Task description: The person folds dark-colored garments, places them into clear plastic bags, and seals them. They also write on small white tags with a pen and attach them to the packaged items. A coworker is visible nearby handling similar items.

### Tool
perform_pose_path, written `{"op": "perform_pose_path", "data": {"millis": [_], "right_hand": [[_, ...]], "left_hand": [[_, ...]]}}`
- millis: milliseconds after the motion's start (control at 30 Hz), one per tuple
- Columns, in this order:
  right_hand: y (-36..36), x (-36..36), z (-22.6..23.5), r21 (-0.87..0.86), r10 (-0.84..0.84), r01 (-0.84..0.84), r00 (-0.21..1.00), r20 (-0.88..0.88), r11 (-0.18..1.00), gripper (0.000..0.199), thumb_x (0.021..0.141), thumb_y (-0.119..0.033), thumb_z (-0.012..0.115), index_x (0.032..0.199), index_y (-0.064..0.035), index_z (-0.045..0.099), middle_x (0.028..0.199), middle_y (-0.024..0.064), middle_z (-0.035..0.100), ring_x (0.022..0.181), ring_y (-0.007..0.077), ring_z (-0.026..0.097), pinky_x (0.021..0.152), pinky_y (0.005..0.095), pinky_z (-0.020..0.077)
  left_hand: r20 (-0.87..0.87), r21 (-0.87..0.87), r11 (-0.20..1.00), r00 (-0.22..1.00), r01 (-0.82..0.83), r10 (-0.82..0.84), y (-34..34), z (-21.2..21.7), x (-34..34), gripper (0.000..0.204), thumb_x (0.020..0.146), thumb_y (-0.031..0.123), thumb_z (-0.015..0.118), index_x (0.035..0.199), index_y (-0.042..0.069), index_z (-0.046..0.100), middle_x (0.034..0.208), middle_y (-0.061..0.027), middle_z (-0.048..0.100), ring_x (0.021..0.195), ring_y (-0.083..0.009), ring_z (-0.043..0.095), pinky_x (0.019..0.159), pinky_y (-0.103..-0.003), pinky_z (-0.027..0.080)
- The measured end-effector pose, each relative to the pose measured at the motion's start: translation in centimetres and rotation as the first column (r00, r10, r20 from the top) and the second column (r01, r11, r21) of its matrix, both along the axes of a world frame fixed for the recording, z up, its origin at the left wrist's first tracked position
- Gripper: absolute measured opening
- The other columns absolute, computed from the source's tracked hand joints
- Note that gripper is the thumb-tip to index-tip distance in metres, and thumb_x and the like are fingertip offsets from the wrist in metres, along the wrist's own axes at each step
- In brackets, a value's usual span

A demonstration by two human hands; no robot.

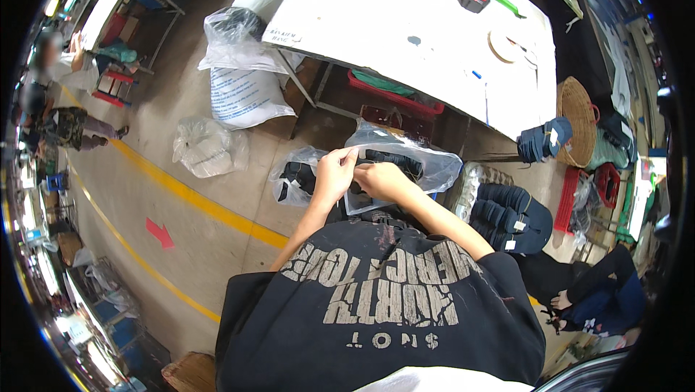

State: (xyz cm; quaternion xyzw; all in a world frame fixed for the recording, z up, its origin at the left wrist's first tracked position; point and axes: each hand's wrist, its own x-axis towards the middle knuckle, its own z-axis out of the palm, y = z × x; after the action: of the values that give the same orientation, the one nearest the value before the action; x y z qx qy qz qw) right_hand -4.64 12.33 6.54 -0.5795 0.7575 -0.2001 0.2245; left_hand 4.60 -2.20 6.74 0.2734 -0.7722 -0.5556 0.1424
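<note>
Both my hands meet in front of my chest on a clear plastic bag [427, 164] that holds dark folded pieces [394, 160]. My left hand [335, 173] pinches the bag's upper left edge. My right hand [384, 178] grips the bag just beside it, near the opening. The bag hangs above the floor, in front of the white table's [405, 23] near edge. I wear a black printed shirt.
Another clear bag of dark pieces [297, 178] lies on the floor to the left. A stack of dark caps [507, 215] sits at the right, near a wicker basket [575, 120]. White sacks [242, 66] stand by the table. A seated person [601, 298] is at lower right.
</note>
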Motion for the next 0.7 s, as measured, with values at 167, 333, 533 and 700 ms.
{"op": "perform_pose_path", "data": {"millis": [167,333,533,700], "right_hand": [[6.4,-3.2,5.7,0.069,-0.117,0.098,0.926,0.359,0.993,0.058,0.089,-0.022,0.074,0.144,-0.0144,0.058,0.124,0.0157,0.07,0.106,0.0335,0.071,0.092,0.0421,0.0567],[13.8,-4.2,7.3,0.378,-0.113,0.131,0.991,-0.067,0.917,0.041,0.08,-0.021,0.078,0.12,-0.0138,0.072,0.111,0.0115,0.074,0.109,0.0336,0.065,0.1,0.0468,0.0495],[10.1,-3.9,4.3,0.15,-0.171,0.205,0.963,-0.21,0.967,0.01,0.083,-0.015,0.069,0.09,-0.0129,0.077,0.089,0.0047,0.077,0.09,0.0252,0.069,0.092,0.0408,0.0474],[4.7,-2.2,2.7,-0.002,-0.131,0.137,0.942,-0.308,0.991,0.007,0.085,-0.017,0.069,0.086,-0.014,0.075,0.082,0.0032,0.075,0.085,0.0215,0.069,0.085,0.0381,0.047]], "left_hand": [[0.314,-0.051,0.998,0.948,-0.039,0.053,-1.9,2.7,2.9,0.027,0.095,0.032,0.074,0.107,0.008,0.071,0.076,-0.0093,0.066,0.071,-0.0241,0.067,0.066,-0.038,0.052],[0.164,-0.144,0.988,0.986,0.053,-0.029,-2.2,1.7,5.0,0.017,0.096,0.023,0.07,0.105,0.008,0.069,0.089,-0.0114,0.069,0.078,-0.0296,0.068,0.07,-0.04,0.053],[-0.095,-0.055,0.993,0.99,0.099,-0.104,1.0,0.0,2.4,0.025,0.099,0.005,0.058,0.123,0.008,0.063,0.098,-0.0158,0.07,0.09,-0.0318,0.071,0.08,-0.038,0.055],[-0.083,0.173,0.912,0.928,0.372,-0.363,3.0,-2.7,1.6,0.041,0.107,0.019,0.056,0.146,0.011,0.047,0.112,-0.0195,0.068,0.104,-0.028,0.069,0.09,-0.04,0.053]]}}
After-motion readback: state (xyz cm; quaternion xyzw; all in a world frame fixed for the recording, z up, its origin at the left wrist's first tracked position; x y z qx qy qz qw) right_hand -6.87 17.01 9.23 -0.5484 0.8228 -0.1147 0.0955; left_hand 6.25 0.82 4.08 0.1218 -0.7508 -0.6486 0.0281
